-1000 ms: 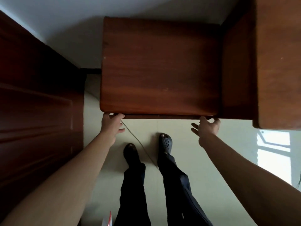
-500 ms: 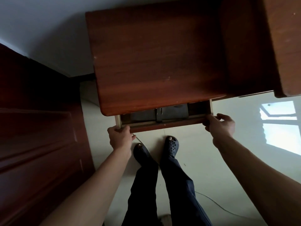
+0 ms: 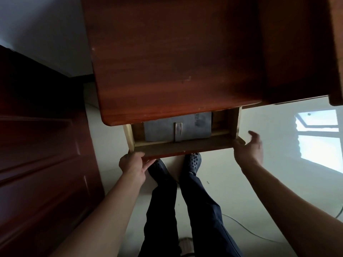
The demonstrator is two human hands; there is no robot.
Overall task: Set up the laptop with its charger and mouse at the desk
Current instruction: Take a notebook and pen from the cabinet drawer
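A reddish-brown wooden desk (image 3: 176, 62) fills the upper middle. Its drawer (image 3: 185, 150) stands partly pulled out under the front edge. Inside lies a flat grey case (image 3: 159, 129) with a metal clasp, partly hidden under the desktop; it looks like a laptop sleeve. My left hand (image 3: 133, 165) grips the drawer front at its left corner from below. My right hand (image 3: 249, 150) is at the drawer's right corner, fingers spread, touching or just off the wood. No charger or mouse is visible.
A dark wooden door (image 3: 37, 154) stands close on the left. A taller wooden unit (image 3: 336, 52) adjoins the desk at the right. My legs and dark clogs (image 3: 193, 162) are below the drawer. A thin cable (image 3: 246, 230) lies on the pale floor at the lower right.
The drawer went from shut to pulled out further, showing the grey case. My right hand has loosened its grip and spread its fingers; my left hand still holds the front.
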